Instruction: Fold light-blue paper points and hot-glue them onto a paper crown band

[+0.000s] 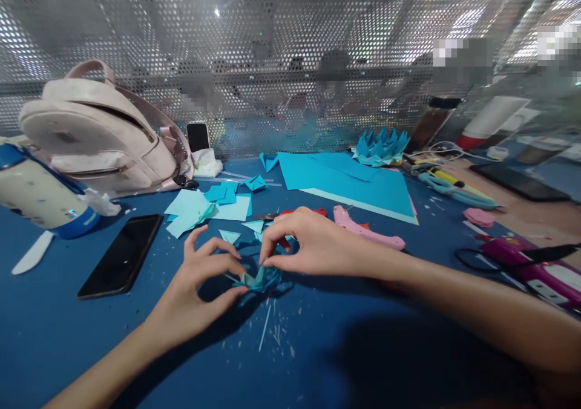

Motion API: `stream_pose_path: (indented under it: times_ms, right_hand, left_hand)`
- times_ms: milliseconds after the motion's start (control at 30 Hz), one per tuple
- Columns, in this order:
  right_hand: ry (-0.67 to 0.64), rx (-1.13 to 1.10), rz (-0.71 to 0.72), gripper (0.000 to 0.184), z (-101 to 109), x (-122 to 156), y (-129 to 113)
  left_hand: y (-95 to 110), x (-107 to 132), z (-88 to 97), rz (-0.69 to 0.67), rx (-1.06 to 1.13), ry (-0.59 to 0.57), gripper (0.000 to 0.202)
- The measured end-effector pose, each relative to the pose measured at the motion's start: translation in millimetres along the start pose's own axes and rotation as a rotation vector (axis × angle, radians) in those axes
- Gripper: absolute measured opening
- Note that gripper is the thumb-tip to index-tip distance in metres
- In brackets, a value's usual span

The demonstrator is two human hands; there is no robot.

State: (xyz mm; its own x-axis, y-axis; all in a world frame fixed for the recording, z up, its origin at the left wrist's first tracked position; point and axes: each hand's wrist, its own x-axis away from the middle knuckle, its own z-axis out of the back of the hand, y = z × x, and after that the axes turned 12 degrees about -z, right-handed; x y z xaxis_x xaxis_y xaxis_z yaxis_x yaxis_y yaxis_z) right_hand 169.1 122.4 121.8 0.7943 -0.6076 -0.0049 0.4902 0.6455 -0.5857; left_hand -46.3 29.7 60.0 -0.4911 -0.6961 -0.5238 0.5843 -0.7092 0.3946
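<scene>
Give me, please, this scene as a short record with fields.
Left hand: pinches paper piece
Right hand: pinches its other end
Surface: blue table
Left of hands: phone, bottle, backpack
Behind hands: paper squares, blue sheets, paper flower
Right: pink tool

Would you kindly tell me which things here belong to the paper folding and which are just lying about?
In use: left hand, right hand, folded teal paper piece, cut teal squares, large blue sheets.
Lying about: black phone, pink backpack, white bottle, pink tool.
</scene>
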Motion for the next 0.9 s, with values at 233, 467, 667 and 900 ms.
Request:
stream_pose_path:
  times_ms: [233, 467, 667, 900]
  right_hand:
    - [-0.031, -0.103, -0.012, 0.008, -2.8, -3.0, 5.6]
    - [-0.075, -0.195, 0.018, 0.007, -1.7, -4.7, 6.9]
    - [-0.088, -0.225, 0.029, 0.006, 1.1, -5.4, 7.8]
    - [-0.039, -0.13, 0.114, 0.007, 9.2, 0.3, -1.7]
  left_hand:
    - [-3.1, 0.2, -0.4, 0.077, 0.071, -0.023, 0.006]
    - [-4.8, 0.0, -1.9, 0.089, 0.118, -0.033, 0.008]
    - [-4.4, -1.1, -0.4, 0.067, 0.093, -0.028, 0.006]
    - [10.6, 0.0, 0.1, -0.221, -0.322, 0.127, 0.02]
